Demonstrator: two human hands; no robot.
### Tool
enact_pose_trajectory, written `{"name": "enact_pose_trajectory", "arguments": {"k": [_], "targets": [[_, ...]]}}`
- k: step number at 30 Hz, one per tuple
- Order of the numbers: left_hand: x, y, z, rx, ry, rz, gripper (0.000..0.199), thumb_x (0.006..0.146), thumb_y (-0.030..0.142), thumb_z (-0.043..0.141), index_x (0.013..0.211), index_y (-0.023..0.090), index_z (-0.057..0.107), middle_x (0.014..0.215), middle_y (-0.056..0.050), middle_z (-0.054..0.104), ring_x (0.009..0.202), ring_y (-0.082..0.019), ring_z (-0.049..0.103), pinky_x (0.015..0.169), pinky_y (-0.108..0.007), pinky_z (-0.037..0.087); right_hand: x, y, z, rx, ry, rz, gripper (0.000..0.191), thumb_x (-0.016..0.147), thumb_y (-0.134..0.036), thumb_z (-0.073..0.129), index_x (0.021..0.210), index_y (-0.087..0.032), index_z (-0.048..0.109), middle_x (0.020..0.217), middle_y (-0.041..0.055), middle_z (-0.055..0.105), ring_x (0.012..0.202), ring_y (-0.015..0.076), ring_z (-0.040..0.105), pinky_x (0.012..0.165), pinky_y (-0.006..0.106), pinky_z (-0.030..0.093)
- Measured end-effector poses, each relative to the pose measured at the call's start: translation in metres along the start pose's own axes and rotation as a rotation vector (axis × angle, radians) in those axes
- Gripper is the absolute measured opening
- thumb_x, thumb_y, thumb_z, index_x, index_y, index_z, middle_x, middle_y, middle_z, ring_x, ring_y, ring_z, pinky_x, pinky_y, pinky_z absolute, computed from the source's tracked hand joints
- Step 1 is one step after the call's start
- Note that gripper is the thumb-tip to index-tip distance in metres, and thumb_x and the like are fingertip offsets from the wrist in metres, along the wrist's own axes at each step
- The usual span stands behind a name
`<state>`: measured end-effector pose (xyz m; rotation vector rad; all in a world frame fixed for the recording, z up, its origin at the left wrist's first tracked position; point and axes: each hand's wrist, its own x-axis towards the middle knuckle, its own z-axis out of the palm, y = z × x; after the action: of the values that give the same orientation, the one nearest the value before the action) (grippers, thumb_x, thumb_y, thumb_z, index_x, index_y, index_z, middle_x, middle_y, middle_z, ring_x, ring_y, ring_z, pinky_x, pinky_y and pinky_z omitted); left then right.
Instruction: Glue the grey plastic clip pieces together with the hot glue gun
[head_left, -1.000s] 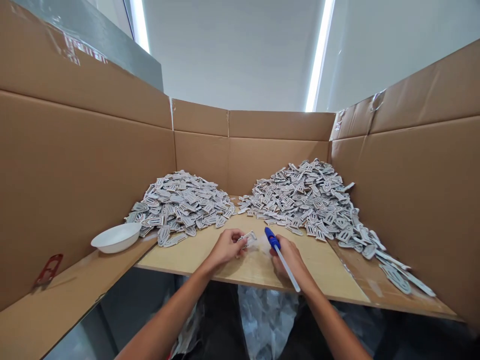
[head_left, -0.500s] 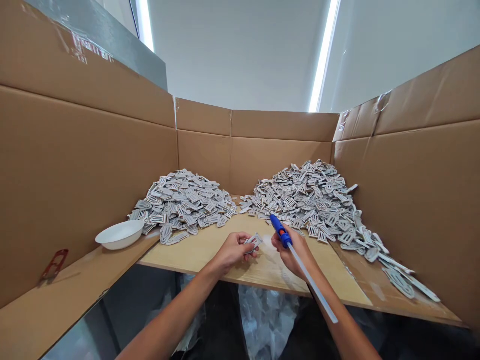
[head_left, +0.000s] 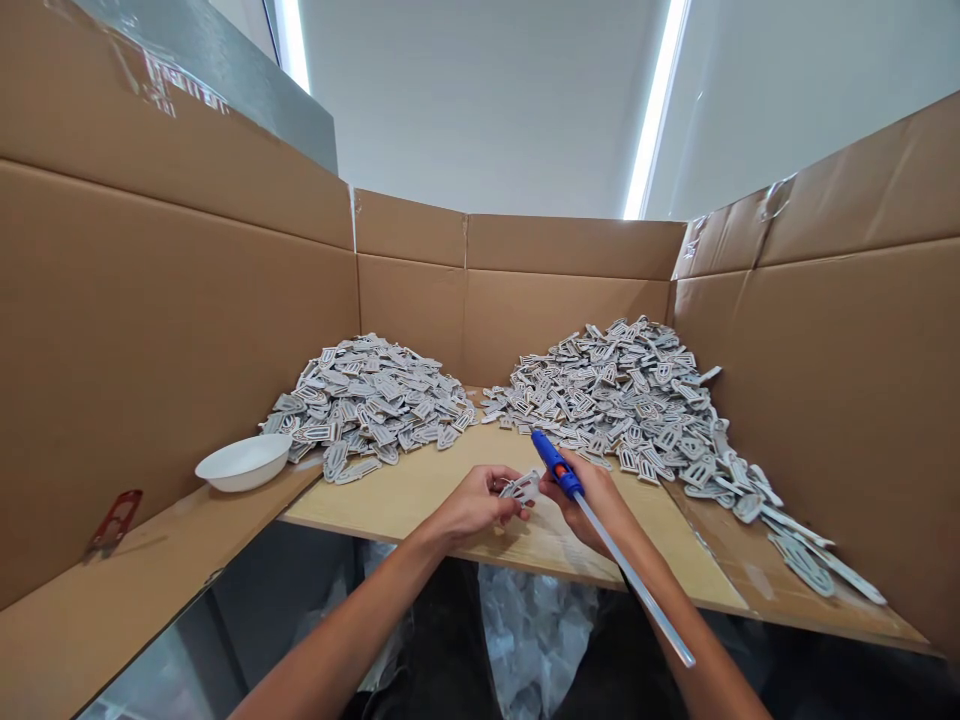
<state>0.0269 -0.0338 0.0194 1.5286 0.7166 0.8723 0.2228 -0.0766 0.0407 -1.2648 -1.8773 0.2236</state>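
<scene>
My left hand pinches a small grey slotted piece between thumb and fingers, a little above the board's front part. Close by on the right, my right hand is wrapped round a blue glue gun with an orange part. A long whitish glue stick sticks out of its rear, over my right forearm. The gun's front end points away from me. My right fingertips are very near the piece's right end; whether they touch it I cannot tell.
Similar grey pieces form a left heap and a larger right heap, with several trailing along the right side. A white bowl and a red tool are at left. Cardboard walls surround the wooden board.
The piece in my left hand has turned and shifted right, closer to my right hand. The glue gun has moved slightly left. Both hands keep their hold.
</scene>
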Motion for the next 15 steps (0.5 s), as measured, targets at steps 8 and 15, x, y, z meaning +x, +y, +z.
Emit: {"name": "enact_pose_trajectory", "arguments": {"k": [8,15], "targets": [[-0.003,0.002,0.002,0.098,-0.025,0.011,0.042,0.066,0.029,0.08,0.104,0.01,0.074,0.075,-0.006,0.073,0.057,-0.013,0.055,0.049,-0.022,0.036,-0.003,-0.006,0.001,-0.028,-0.044,-0.059,0.02,0.075,-0.014,0.059,0.093,-0.022,0.056,0.077,0.0029,0.069,0.066,0.0181,0.055,0.061,0.025,0.037],[-0.004,0.003,0.006,0.062,-0.034,0.0,0.038,0.068,0.021,0.077,0.104,0.011,0.074,0.075,-0.006,0.074,0.059,-0.014,0.061,0.051,-0.022,0.039,-0.005,-0.011,0.006,-0.065,0.006,-0.042,0.024,0.069,-0.01,0.058,0.088,-0.023,0.051,0.076,0.0018,0.066,0.065,0.0172,0.052,0.061,0.024,0.034]]}}
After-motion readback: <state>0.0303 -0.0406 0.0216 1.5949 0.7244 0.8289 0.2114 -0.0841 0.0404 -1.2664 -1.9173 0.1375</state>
